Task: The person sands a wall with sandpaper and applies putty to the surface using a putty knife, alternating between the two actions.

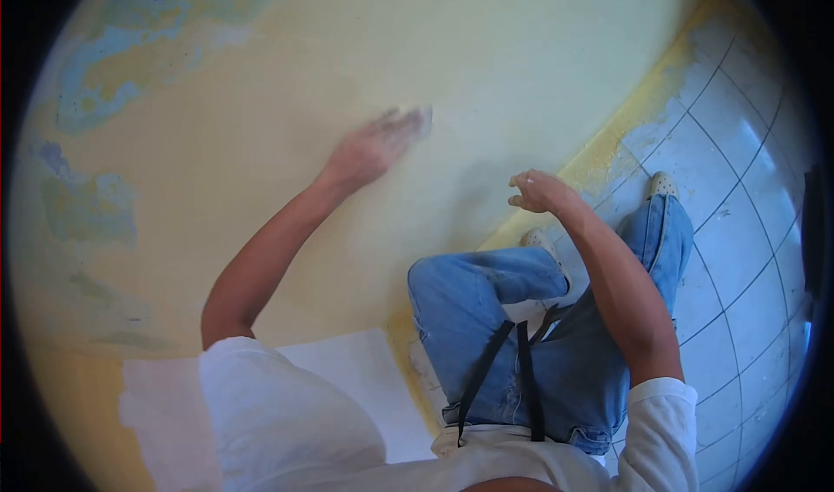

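Observation:
My left hand [363, 155] is up against the pale yellow wall [304, 75], its fingers smeared by motion. Something greyish shows at the fingertips, too blurred to make out. Over the wall's lower edge, my right hand [542, 192] hangs in the air with its fingers half bent. A gap shows between thumb and forefinger, and nothing is seen in that hand. Its shadow falls on the wall beside it.
Blue and ochre worn patches [95, 83] mark the wall at left. A white painted area [347, 379] lies low down by my sleeve. White floor tiles [721, 196] run along the right. My jeans-clad legs [469, 318] are bent close to the wall, with dark straps hanging.

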`<state>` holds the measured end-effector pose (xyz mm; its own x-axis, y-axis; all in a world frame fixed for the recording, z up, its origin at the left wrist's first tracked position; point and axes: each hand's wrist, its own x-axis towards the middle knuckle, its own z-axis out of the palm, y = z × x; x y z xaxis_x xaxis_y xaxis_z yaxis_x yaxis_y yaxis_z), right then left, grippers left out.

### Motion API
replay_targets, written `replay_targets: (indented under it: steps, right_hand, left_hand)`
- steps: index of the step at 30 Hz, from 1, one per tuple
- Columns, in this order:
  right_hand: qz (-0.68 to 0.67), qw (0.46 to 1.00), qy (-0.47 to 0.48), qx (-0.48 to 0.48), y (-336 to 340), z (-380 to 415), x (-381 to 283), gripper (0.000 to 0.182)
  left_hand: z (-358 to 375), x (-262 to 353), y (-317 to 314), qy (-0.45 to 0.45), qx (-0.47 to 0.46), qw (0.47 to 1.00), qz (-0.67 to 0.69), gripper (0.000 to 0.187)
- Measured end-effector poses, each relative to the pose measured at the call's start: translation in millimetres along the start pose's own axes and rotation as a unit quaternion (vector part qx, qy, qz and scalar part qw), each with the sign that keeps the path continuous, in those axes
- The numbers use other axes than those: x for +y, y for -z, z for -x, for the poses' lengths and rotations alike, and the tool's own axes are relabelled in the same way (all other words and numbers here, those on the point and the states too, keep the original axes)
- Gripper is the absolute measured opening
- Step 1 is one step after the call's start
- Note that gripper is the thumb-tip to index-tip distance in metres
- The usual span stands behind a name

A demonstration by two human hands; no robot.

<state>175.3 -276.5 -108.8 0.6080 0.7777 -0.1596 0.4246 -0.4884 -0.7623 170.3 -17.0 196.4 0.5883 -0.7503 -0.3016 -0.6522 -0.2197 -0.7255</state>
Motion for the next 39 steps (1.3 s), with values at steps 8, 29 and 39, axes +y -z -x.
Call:
replay_targets:
  steps: [8, 29, 39]
  right_hand:
    - [-0.006, 1.000, 0.002, -0.009, 6.0, 3.8, -11.1, 0.054]
    - [0.002, 1.000, 0.006, -0.021, -8.8, -3.4, -7.2, 0.054]
    - [0.004, 1.000, 0.009, -0.006, 13.7, 4.8, -18.8, 0.054]
  left_hand:
    - [-6.0, 35.5, -10.5, 0.025, -0.033, 0.999, -0.019, 0.041]
    - [-54.6, 12.6, 20.0, 0.101, 0.023, 0.994, 0.029, 0.054]
    - [-90.7, 15.6, 17.6, 0.103, 0.001, 0.995, -0.010, 0.053]
